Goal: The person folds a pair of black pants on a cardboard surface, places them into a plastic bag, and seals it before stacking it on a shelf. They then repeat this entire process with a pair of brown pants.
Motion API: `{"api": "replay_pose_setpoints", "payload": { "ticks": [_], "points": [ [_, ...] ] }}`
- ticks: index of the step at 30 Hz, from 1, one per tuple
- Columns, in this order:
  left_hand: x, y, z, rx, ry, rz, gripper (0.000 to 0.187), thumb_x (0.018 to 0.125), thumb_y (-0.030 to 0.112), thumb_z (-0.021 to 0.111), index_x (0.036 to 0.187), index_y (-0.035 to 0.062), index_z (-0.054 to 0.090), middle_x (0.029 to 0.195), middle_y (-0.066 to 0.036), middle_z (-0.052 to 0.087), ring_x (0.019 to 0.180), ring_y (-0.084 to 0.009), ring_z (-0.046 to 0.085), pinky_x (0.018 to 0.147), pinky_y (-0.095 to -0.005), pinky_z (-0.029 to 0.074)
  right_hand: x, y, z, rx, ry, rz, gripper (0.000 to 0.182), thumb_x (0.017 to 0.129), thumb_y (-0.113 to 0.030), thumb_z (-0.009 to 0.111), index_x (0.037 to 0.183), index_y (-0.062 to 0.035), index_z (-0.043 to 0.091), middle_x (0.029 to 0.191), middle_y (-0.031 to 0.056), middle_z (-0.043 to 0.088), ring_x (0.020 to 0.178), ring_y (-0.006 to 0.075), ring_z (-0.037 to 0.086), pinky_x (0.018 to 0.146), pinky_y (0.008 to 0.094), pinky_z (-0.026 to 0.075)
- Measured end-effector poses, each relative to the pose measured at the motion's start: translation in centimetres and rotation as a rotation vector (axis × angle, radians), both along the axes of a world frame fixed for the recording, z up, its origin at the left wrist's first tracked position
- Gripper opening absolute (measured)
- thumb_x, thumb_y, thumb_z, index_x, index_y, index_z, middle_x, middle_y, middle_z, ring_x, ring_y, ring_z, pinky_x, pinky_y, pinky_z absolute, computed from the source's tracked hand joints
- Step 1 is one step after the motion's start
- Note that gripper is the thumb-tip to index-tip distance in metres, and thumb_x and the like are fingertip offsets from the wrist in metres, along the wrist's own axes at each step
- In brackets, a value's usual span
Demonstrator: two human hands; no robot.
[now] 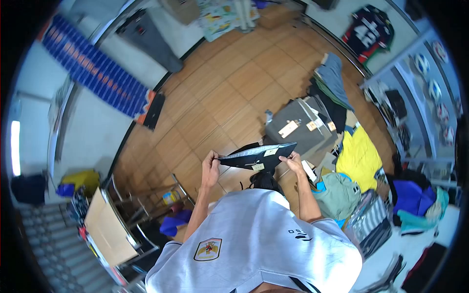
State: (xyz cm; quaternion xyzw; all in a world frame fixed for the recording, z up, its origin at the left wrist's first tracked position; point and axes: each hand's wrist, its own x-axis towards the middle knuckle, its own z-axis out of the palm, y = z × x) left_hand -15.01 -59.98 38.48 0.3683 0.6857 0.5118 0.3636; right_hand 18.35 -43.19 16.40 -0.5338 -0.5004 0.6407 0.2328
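Observation:
A pair of black trousers [244, 161] is stretched by its waistband in front of my chest. The pale, striped lining of the waist shows along the top, and small cream tags [270, 152] hang on the dark cloth. My left hand [211, 164] pinches one end of the waistband. At the other end, my right hand [292, 161] grips the waist with the thumb on the outside. Most of the legs are hidden below the waist and behind my white shirt [264, 234].
Just beyond my right hand lies a stack of grey folded garments [298, 124] with tags. A yellow garment [359, 156] and a grey-green one [337, 195] are heaped to the right. A chair [110, 229] stands at left on the tiled floor [215, 93]. Shelves [415, 93] line the right wall.

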Motion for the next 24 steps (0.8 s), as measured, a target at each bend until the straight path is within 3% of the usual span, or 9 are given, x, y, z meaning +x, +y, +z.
{"api": "replay_pose_setpoints", "payload": {
  "ticks": [1, 2, 5, 8, 9, 11, 15, 17, 24],
  "points": [
    [-0.6, -2.0, 0.2, 0.025, -0.014, 0.063, 0.005, 0.087, 0.002, 0.044, 0.085, 0.0051, 0.04, 0.086, -0.01, 0.059, 0.091, -0.0158, 0.054, 0.085, -0.0312, 0.045, -1.6, -0.2, 0.4, 0.083, 0.046, 0.019, 0.024, 0.084, -0.006, 0.084, 0.107, -0.0027, 0.075, 0.091, 0.0021, 0.073, 0.071, 0.0081, 0.06, 0.063, 0.0274, 0.049],
    [-1.2, -4.1, 0.3, 0.051, -0.027, 0.123, 0.006, 0.087, 0.001, 0.044, 0.085, 0.0052, 0.04, 0.086, -0.01, 0.059, 0.091, -0.0161, 0.055, 0.084, -0.0311, 0.045, -2.6, 0.2, 1.0, 0.149, -0.231, 0.083, 0.026, 0.081, -0.015, 0.088, 0.102, -0.0021, 0.078, 0.086, 0.0026, 0.074, 0.071, 0.0114, 0.06, 0.068, 0.0291, 0.051],
    [-3.0, -10.5, 1.7, 0.128, 0.024, 0.276, 0.006, 0.087, 0.001, 0.044, 0.087, 0.006, 0.04, 0.088, -0.009, 0.062, 0.089, -0.0146, 0.054, 0.085, -0.0301, 0.044, -9.2, -1.8, 9.2, 0.444, -0.274, 0.111, 0.026, 0.083, -0.013, 0.086, 0.103, 0.0011, 0.076, 0.093, 0.0083, 0.079, 0.076, 0.0143, 0.069, 0.073, 0.0313, 0.055],
    [-4.5, -17.8, 3.5, 0.178, 0.09, 0.41, 0.006, 0.087, 0.001, 0.044, 0.089, 0.0055, 0.041, 0.092, -0.01, 0.065, 0.089, -0.0139, 0.053, 0.087, -0.0294, 0.044, -16.4, -5.2, 16.2, 0.537, -0.184, 0.142, 0.018, 0.088, -0.006, 0.078, 0.102, 0.0039, 0.074, 0.089, 0.014, 0.079, 0.074, 0.0178, 0.072, 0.072, 0.0328, 0.056],
    [-5.0, -20.2, 4.2, 0.195, 0.113, 0.452, 0.006, 0.087, 0.001, 0.044, 0.089, 0.005, 0.041, 0.093, -0.011, 0.066, 0.089, -0.0139, 0.053, 0.087, -0.0293, 0.045, -18.3, -5.0, 13.8, 0.576, -0.303, 0.183, 0.013, 0.09, -0.003, 0.076, 0.101, 0.0036, 0.074, 0.084, 0.0137, 0.078, 0.071, 0.0175, 0.072, 0.069, 0.0336, 0.056],
    [-5.3, -25.1, 6.0, 0.251, 0.103, 0.521, 0.006, 0.087, -0.001, 0.045, 0.089, 0.004, 0.043, 0.096, -0.012, 0.068, 0.091, -0.0132, 0.054, 0.087, -0.0287, 0.045, -22.8, -9.2, 19.0, 0.536, -0.063, 0.161, 0.012, 0.09, -0.003, 0.075, 0.1, 0.0033, 0.074, 0.081, 0.0126, 0.077, 0.068, 0.0152, 0.07, 0.066, 0.0339, 0.055],
    [-6.1, -34.8, 8.6, 0.363, 0.095, 0.615, 0.007, 0.089, -0.004, 0.048, 0.092, 0.0021, 0.045, 0.103, -0.014, 0.07, 0.095, -0.0107, 0.054, 0.088, -0.0265, 0.045, -31.5, -15.0, 20.3, 0.678, 0.096, 0.222, 0.013, 0.091, -0.001, 0.072, 0.103, 0.0047, 0.073, 0.082, 0.011, 0.076, 0.068, 0.0142, 0.069, 0.063, 0.0338, 0.056],
    [-5.7, -38.7, 11.2, 0.41, 0.084, 0.686, 0.007, 0.09, -0.004, 0.048, 0.093, 0.0013, 0.046, 0.106, -0.015, 0.071, 0.096, -0.0105, 0.054, 0.089, -0.0254, 0.045, -35.7, -18.7, 22.1, 0.543, 0.264, 0.241, 0.01, 0.094, 0.004, 0.067, 0.102, 0.0076, 0.072, 0.084, 0.0105, 0.076, 0.069, 0.0123, 0.067, 0.061, 0.0304, 0.057],
    [-4.8, -51.3, 16.3, 0.501, 0.266, 0.914, 0.008, 0.094, 0.003, 0.056, 0.097, 0.0003, 0.049, 0.111, -0.015, 0.071, 0.092, -0.009, 0.055, 0.084, -0.0263, 0.049, -49.0, -31.6, 28.8, 0.565, 0.598, 0.486, 0.007, 0.097, 0.003, 0.067, 0.102, 0.0055, 0.069, 0.087, 0.0113, 0.075, 0.07, 0.0118, 0.068, 0.065, 0.0277, 0.057]
  ]
}}
